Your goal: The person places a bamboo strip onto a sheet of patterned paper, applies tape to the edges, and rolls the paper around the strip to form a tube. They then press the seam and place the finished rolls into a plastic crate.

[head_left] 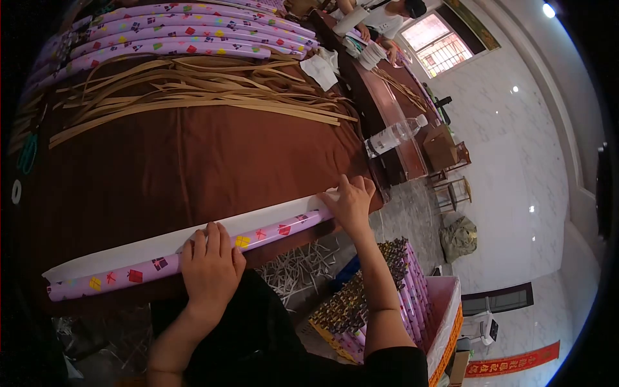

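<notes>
A roll of lilac wrapping paper (pixel 132 276) printed with small colored gift boxes lies slantwise along the near edge of the table. Its white underside (pixel 126 248) shows as a loose flap along the far side. My left hand (pixel 209 267) grips the roll near its middle, fingers curved over it and onto the white flap. At the right end, my right hand (pixel 351 205) holds the roll and the flap's corner between thumb and bent fingers. The fingertips of that hand are partly hidden.
Brown paper strips (pixel 193 84) lie across the brown-covered table (pixel 135 161), with several finished rolls (pixel 187 32) behind. Green scissors (pixel 28 153) and a white tape ring (pixel 16 191) are at left. A water bottle (pixel 394 137) stands right; below is a box of rolls (pixel 445 322). Another person (pixel 387 22) works beyond.
</notes>
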Demonstrator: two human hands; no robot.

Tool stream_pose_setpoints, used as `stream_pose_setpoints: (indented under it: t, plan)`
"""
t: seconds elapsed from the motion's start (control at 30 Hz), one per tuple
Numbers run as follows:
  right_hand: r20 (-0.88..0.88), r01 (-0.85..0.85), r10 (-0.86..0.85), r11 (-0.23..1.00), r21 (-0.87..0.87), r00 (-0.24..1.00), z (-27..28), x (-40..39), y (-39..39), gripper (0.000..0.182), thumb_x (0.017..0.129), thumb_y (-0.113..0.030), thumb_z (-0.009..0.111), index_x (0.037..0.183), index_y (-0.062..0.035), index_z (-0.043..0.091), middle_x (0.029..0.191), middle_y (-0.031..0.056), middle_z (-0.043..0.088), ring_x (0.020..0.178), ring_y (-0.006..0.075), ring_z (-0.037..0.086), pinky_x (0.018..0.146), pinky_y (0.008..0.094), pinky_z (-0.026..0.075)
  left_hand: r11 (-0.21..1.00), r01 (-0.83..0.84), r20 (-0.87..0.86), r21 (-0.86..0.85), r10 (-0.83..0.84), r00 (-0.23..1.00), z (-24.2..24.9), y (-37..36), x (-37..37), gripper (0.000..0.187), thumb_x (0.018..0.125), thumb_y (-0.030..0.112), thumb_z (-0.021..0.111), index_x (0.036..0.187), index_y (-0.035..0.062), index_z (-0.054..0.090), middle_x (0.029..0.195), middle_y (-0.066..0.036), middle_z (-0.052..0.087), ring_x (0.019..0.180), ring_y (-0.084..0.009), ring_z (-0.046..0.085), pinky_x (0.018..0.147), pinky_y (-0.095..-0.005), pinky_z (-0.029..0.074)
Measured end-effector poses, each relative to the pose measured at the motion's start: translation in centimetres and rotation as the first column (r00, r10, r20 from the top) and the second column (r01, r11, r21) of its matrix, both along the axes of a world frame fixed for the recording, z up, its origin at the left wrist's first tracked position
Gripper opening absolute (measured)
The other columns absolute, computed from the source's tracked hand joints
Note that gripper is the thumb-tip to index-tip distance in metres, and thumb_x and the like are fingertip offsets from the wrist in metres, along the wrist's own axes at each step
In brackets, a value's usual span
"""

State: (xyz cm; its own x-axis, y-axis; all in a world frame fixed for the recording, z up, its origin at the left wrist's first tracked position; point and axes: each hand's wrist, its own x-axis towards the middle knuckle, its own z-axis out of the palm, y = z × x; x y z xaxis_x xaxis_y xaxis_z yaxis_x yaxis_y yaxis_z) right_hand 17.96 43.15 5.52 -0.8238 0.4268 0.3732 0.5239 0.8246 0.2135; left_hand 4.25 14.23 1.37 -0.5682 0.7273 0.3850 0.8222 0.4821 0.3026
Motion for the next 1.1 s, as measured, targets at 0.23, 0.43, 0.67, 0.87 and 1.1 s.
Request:
stream_pose_setpoints:
  t: [0.23,0.43,0.67,0.87,1.1]
  plan:
    - [-0.011,0.000,0.000,0.998,0.062,1.000,-0.3,0.0,-0.2,0.053,0.069,-0.035,0.081,0.103,-0.0006,0.060,0.073,0.0083,0.068,0.091,0.0284,0.057,0.096,0.0466,0.030,0.994,0.065,0.006,0.088,-0.066,0.998,0.5,6.2,1.7,0.039,0.085,0.034,0.063,0.098,-0.0019,0.065,0.101,-0.015,0.061,0.096,-0.0301,0.054,0.086,-0.0423,0.042]
    - [-0.008,0.001,0.000,0.998,0.068,1.000,-0.1,0.0,-0.1,0.055,0.067,-0.037,0.080,0.105,-0.0009,0.062,0.071,0.0089,0.067,0.092,0.0279,0.057,0.096,0.0459,0.031,0.951,0.255,0.058,0.173,-0.268,0.962,0.3,15.8,5.6,0.036,0.083,0.032,0.061,0.089,-0.0022,0.070,0.091,-0.012,0.061,0.092,-0.0272,0.054,0.084,-0.0388,0.043]
    - [-0.044,-0.090,0.094,0.993,0.075,0.995,0.9,0.8,1.2,0.046,0.070,-0.041,0.079,0.092,-0.0037,0.064,0.069,0.0101,0.065,0.091,0.0292,0.057,0.104,0.0494,0.027,0.938,0.295,-0.013,0.180,-0.298,0.954,-0.9,16.7,6.2,0.035,0.083,0.029,0.060,0.092,-0.0035,0.071,0.103,-0.013,0.063,0.097,-0.0265,0.055,0.086,-0.0379,0.045]
    - [0.000,-0.109,0.111,0.975,-0.196,0.994,4.2,3.7,5.5,0.031,0.073,-0.034,0.080,0.088,-0.0120,0.064,0.079,0.0018,0.061,0.090,0.0230,0.058,0.104,0.0475,0.028,0.940,0.303,-0.054,0.157,-0.299,0.953,-0.9,16.6,6.2,0.035,0.085,0.028,0.060,0.092,-0.0041,0.072,0.105,-0.014,0.064,0.097,-0.0267,0.055,0.085,-0.0382,0.046]
    - [-0.030,-0.038,0.034,0.988,-0.152,0.999,3.6,4.8,6.6,0.037,0.065,-0.040,0.083,0.085,-0.0133,0.066,0.079,0.0048,0.059,0.089,0.0232,0.056,0.103,0.0457,0.029,0.944,0.281,-0.084,0.174,-0.270,0.959,-1.1,16.6,6.3,0.035,0.085,0.027,0.059,0.094,-0.0047,0.071,0.105,-0.014,0.064,0.095,-0.0265,0.055,0.084,-0.0371,0.046]
